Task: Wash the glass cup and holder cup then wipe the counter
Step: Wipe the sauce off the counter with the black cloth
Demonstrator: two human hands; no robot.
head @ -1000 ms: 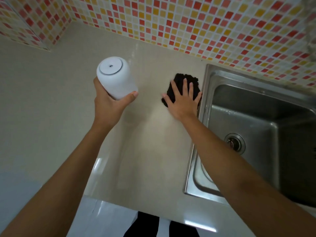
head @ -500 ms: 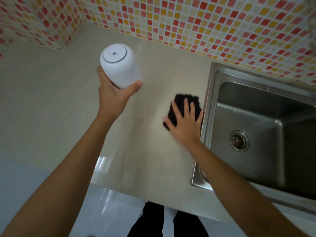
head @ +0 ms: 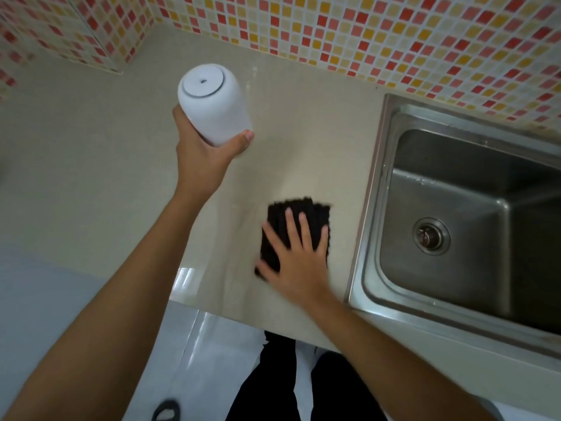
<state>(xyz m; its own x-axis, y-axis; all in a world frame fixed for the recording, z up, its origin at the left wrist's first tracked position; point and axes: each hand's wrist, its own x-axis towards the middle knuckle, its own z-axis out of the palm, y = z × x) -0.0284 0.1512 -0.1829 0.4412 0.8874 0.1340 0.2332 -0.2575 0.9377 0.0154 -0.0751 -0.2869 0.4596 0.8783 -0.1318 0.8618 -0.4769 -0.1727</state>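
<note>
We are into the last part of the job, as far as we can judge: the wiping of the counter (head: 91, 183). Our right hand (head: 299, 262) lies flat and spread on a dark cloth (head: 274, 235), pressing it onto the beige surface just left of the sink (head: 368, 208); the fingers are extended, not curled round anything, so the hand is pushing the cloth rather than gripping it. The cloth sits near the front edge of the counter, close beside the steel rim of the sink but not over it.

Our left hand (head: 202, 156) is wrapped around a white cup (head: 214, 103), held up off the counter and turned bottom-up, its round base facing us, thumb on the right side and fingers behind. We take this for the holder cup (it is opaque, not glass), lifted clear so the cloth can pass under where it might stand.

The glass cup is nowhere in view, so we cannot tell whether it is washed or where it was put. The sink basin is empty, with a few drops near its left wall and the drain (head: 431, 235) uncovered, which fits washing being over, though that is only our reading. A faint damp sheen shows on the counter around the cloth.

What seems left: cover the rest of the counter, especially the far left stretch toward the tiled corner, then set the white cup down on the wiped surface.
</note>
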